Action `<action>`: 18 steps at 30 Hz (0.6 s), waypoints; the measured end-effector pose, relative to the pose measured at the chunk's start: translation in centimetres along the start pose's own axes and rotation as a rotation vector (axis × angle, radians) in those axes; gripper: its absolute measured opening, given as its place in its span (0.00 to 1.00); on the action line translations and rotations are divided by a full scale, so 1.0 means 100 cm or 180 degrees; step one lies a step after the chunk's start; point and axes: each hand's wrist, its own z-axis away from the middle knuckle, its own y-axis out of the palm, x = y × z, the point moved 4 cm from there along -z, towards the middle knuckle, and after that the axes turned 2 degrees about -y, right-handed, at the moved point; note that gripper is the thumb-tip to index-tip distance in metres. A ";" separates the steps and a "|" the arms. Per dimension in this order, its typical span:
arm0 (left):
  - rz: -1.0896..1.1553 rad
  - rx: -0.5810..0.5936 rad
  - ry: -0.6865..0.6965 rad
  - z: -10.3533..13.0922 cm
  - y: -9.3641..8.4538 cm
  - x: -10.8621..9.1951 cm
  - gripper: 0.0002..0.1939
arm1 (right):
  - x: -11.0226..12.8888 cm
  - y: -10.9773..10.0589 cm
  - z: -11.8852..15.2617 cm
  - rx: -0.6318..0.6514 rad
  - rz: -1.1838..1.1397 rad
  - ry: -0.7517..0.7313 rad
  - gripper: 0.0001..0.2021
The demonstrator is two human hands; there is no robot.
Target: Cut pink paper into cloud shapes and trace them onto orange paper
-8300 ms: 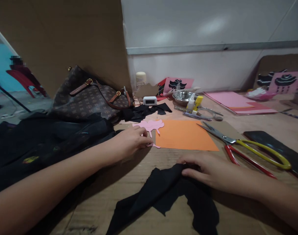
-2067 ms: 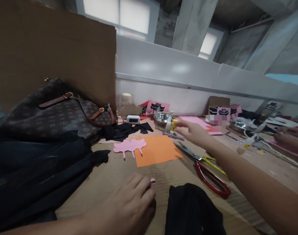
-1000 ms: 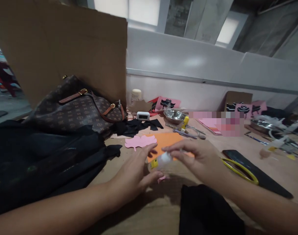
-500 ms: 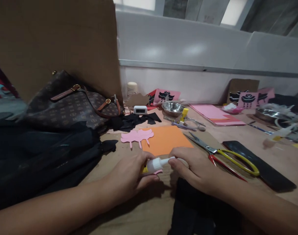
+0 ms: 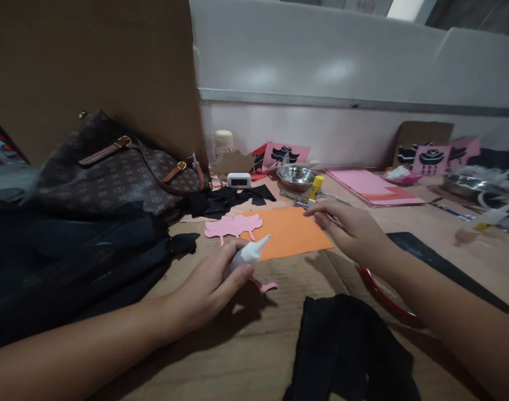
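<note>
My left hand [image 5: 208, 287] is wrapped round a small white glue bottle [image 5: 250, 254], its narrow nozzle pointing up and right. A curled pink paper piece [image 5: 268, 287] pokes out below those fingers; how it is held is hidden. My right hand [image 5: 350, 227] reaches over the right edge of an orange sheet [image 5: 285, 225], fingers stretched forward near some pens [image 5: 294, 196]. I see nothing between them. A pink paper cutout [image 5: 233, 224] lies partly on the orange sheet. Under my right forearm shows the red handle [image 5: 390, 299] of scissors, mostly covered.
Black cloth [image 5: 348, 345] lies at the front, more dark fabric [image 5: 71, 267] at left beside a brown handbag [image 5: 112, 167]. Behind are a small white timer [image 5: 239, 180], a metal bowl [image 5: 296, 179], a yellow glue stick [image 5: 316, 187] and pink sheets [image 5: 363, 186]. A black phone [image 5: 450, 273] sits right.
My right hand has left the bottle's nozzle and moved forward and right, now covering much of the scissors. The bottle, still in my left hand, has tilted its nozzle upward.
</note>
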 end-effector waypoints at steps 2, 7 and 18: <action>0.0129 0.0078 -0.0145 -0.001 0.003 0.002 0.18 | -0.030 0.002 -0.007 -0.0042 0.0071 0.0421 0.07; 0.0158 0.0097 -0.0115 -0.001 0.006 0.003 0.18 | -0.066 0.003 -0.013 -0.0300 -0.0310 0.1092 0.08; 0.0022 0.0331 0.0063 0.004 0.011 -0.005 0.17 | 0.045 0.045 0.014 0.0804 -0.3177 0.1000 0.10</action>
